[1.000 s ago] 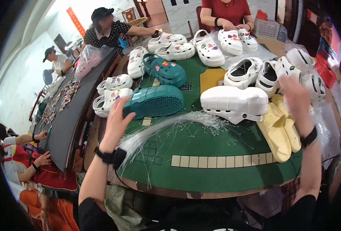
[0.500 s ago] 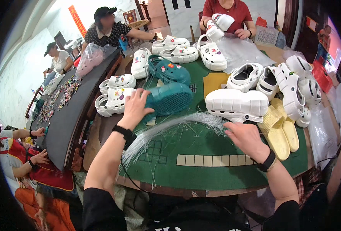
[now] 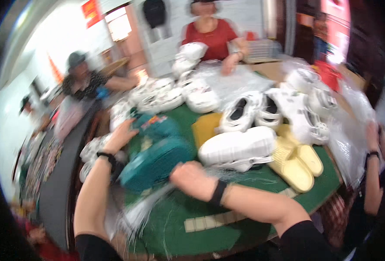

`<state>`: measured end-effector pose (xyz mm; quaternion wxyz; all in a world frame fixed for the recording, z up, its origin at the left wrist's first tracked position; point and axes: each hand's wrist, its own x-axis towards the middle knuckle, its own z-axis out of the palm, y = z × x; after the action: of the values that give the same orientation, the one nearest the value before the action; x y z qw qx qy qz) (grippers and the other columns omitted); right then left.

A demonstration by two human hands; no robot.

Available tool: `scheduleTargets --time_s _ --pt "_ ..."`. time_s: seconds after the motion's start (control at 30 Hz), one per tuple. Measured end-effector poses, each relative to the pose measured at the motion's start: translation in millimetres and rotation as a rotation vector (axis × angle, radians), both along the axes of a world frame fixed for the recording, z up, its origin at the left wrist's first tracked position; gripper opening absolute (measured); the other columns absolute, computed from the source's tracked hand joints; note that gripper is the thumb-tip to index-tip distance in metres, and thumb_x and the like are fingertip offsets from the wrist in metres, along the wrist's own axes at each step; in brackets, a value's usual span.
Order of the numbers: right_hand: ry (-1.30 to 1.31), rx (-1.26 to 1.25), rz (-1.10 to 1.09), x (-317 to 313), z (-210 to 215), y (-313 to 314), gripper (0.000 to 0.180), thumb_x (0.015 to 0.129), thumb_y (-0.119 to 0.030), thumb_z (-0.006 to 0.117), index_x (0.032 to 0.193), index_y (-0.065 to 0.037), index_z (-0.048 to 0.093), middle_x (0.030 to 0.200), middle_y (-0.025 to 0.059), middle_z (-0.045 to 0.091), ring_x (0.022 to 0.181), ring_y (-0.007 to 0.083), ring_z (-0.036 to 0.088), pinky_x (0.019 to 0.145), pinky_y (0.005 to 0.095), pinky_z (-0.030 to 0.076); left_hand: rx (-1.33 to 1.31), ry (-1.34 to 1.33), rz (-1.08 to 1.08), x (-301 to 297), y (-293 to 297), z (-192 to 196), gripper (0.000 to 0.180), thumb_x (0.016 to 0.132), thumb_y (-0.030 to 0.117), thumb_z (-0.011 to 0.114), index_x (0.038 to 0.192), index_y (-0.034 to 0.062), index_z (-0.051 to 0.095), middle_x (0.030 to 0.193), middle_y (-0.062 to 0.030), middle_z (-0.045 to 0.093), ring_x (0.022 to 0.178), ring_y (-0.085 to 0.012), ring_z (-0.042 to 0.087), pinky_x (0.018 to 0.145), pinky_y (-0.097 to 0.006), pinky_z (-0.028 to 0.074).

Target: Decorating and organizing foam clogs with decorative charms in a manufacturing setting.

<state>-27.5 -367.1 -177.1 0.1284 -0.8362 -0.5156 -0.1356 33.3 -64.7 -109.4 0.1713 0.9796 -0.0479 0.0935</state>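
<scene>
My left hand (image 3: 122,135) reaches to the left edge of a teal clog (image 3: 160,126) decorated with small charms. Its fingers are stretched out, and motion blurs whether they touch the clog. In front lies a second teal clog (image 3: 157,163), turned so that its textured sole shows. My right hand (image 3: 191,176) is closed beside this sole's right end, around the upper end of a bundle of clear thin strands (image 3: 140,213). The bundle fans out toward the near left of the green table mat (image 3: 175,239). Its grip is partly hidden by blur.
White clogs (image 3: 238,148) crowd the middle and back of the table, beside yellow slides (image 3: 294,163). Clear plastic bags (image 3: 227,80) lie at the back. A person in red (image 3: 210,39) sits opposite. Small colourful pieces (image 3: 38,163) cover a dark table (image 3: 64,187) at the left.
My right hand has swung left with the strands, from beside the white clog to the teal sole. My left hand has moved from the lower teal clog toward the upper one. The view has shifted.
</scene>
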Motion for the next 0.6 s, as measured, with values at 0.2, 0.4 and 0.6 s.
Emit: scheduleTargets --time_s 0.2,0.4,0.6 --pt "0.112 0.459 0.069 19.4 -42.7 48.8 0.012 0.085 -0.01 0.052 0.095 -0.004 0.055 0.074 0.0134 0.063 0.068 0.0317 0.065 0.054 0.0436 0.051 0.106 0.059 -0.07 75.3 42.7 -49.3 0.071 0.082 0.017 0.066 0.144 0.0022 0.034 0.143 -0.0227 0.044 0.133 -0.0374 0.042 0.109 -0.041 0.035" --pt "0.075 0.539 0.039 45.6 -28.2 96.1 0.015 0.087 -0.015 0.053 0.079 -0.004 0.059 0.063 0.0154 0.058 0.052 0.0327 0.056 0.05 0.045 0.044 -0.407 0.02 -0.118 104.1 60.4 -71.1 0.069 0.061 0.007 0.063 0.128 0.0051 0.047 0.097 -0.0066 0.054 0.085 -0.0171 0.053 0.074 -0.029 0.045" --pt "0.02 -0.02 -0.09 28.5 -51.0 160.3 0.011 0.083 -0.013 0.057 0.081 -0.006 0.064 0.067 0.0125 0.061 0.061 0.0297 0.06 0.054 0.0417 0.046 0.006 -0.202 -0.136 84.6 13.1 -45.4 0.058 0.061 0.013 0.068 0.117 0.004 0.056 0.091 -0.0116 0.062 0.091 -0.0253 0.059 0.081 -0.037 0.046"
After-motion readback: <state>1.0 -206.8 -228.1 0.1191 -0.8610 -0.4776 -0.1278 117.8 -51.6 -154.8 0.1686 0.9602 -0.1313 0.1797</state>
